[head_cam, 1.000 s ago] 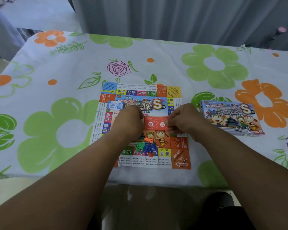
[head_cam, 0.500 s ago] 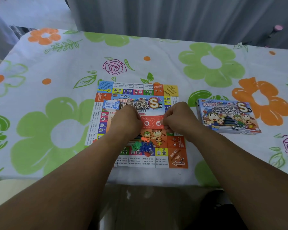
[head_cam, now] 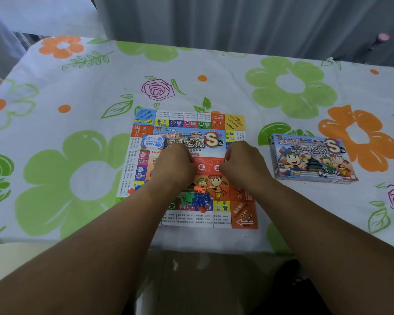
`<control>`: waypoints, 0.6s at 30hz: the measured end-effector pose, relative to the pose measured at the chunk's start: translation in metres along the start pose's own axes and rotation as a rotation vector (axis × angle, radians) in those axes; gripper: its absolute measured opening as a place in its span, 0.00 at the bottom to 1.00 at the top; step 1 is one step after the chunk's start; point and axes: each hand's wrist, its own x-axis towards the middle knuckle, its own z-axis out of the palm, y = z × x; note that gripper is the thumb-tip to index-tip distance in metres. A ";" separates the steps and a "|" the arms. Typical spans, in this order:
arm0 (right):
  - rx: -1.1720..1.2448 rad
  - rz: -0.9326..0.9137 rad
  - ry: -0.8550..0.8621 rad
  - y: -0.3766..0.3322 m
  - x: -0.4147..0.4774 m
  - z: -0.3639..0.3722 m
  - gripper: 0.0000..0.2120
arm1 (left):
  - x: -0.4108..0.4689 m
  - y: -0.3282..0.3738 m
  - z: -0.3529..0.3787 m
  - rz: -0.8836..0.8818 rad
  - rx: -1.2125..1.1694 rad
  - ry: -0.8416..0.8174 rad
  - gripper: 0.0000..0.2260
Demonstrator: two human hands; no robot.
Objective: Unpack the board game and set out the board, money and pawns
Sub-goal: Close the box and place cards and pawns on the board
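Two parts seem done: the colourful paper board (head_cam: pixel 189 123) is spread on the table (head_cam: pixel 77 87), the blue money stack (head_cam: pixel 152 140) laid on it. The small plastic pawns (head_cam: pixel 196 197) are heaped at its near edge. The left hand (head_cam: pixel 175 167) and right hand (head_cam: pixel 243 164) are curled over its centre, and what is gripped cannot be told.

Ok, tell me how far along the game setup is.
Done: the board lies unfolded on the tablecloth, the box sits aside to its right, and a blue money stack rests on the board's far left. In hand: the left hand and right hand are curled together over the board's centre; whether they hold anything is hidden. Left: the pawns lie heaped by its near edge, not set out.
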 end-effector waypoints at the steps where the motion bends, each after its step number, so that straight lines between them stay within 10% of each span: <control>1: -0.007 -0.011 0.003 -0.001 -0.002 0.000 0.09 | 0.000 0.000 0.000 0.000 0.000 -0.002 0.03; 18: -0.010 -0.037 0.015 0.002 0.001 0.001 0.08 | 0.004 0.000 -0.001 -0.042 -0.027 -0.025 0.05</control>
